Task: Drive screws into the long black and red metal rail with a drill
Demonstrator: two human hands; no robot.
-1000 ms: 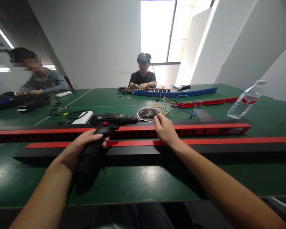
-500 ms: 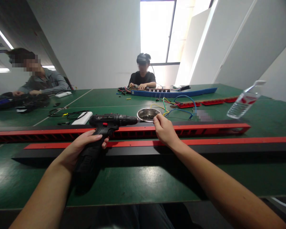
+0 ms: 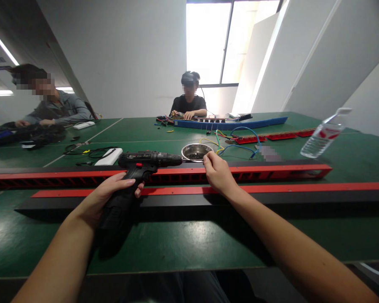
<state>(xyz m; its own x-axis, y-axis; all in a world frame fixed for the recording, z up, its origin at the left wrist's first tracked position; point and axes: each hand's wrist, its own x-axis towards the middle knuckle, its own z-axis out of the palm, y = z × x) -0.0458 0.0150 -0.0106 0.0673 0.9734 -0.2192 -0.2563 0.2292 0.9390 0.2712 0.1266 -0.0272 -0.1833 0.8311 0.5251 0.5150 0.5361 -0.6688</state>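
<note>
My left hand (image 3: pixel 113 191) is wrapped round the grip of a black cordless drill (image 3: pixel 142 160), whose chuck points right. At the tip of the drill's thin bit, my right hand (image 3: pixel 216 168) is closed in a pinch. Whatever sits between those fingertips is too small to make out. Just behind the bit stands a round metal bowl (image 3: pixel 189 148) with small dark pieces in it, probably screws. Below both hands lie two long red and black housings, the farther one (image 3: pixel 255 171) with slots along its side and the nearer one (image 3: pixel 177 200) with a red top strip.
A clear plastic bottle (image 3: pixel 324 136) stands at the right. Coloured wires (image 3: pixel 240 145) and red strips (image 3: pixel 281 136) lie behind the bowl. A white box (image 3: pixel 109 156) and black cables (image 3: pixel 82 149) are left. Two people sit across the green table (image 3: pixel 164 244), one behind a blue housing (image 3: pixel 240 123).
</note>
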